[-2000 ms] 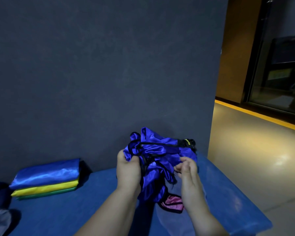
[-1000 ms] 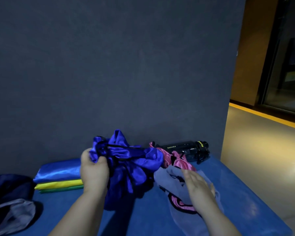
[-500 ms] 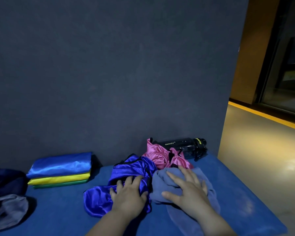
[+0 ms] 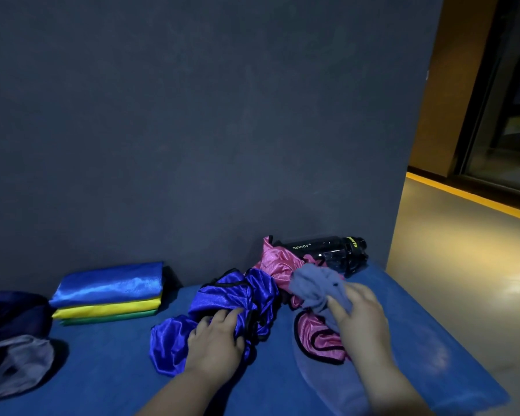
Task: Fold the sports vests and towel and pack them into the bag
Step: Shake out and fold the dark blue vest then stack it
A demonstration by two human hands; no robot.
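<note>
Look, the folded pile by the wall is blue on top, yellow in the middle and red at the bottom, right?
Not red. The head view shows the pile by the wall is blue on top, yellow in the middle and green at the bottom.

Sports hall: blue padded bench (image 4: 102,370) beneath left hand (image 4: 216,340); glossy floor with yellow line (image 4: 463,295) beyond right hand (image 4: 360,319).
</note>
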